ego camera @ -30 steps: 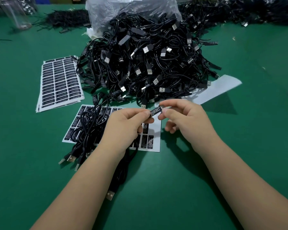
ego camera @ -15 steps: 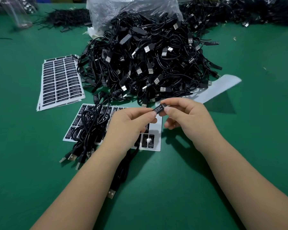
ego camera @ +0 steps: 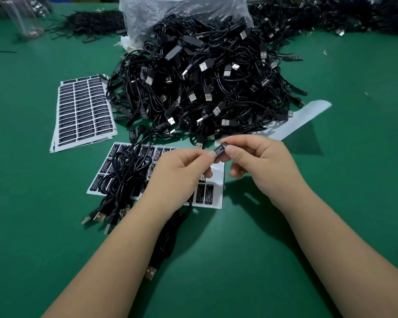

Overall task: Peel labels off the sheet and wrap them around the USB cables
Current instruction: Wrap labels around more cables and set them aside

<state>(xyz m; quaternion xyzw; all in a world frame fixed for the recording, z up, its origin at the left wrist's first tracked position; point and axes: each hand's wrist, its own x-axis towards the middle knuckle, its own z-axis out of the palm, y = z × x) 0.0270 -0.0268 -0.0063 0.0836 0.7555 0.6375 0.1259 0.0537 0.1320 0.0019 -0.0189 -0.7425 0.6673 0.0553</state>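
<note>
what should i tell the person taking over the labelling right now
Left hand and right hand: both pinch one black label between their fingertips, above the sheet.
The part-used label sheet lies under the hands, with a small bunch of cables on its left part. A full stack of label sheets sits further left.
The big cable pile lies behind.
Done: label peeled and in hand. Left: finish wrapping it, then work through the pile.
</note>
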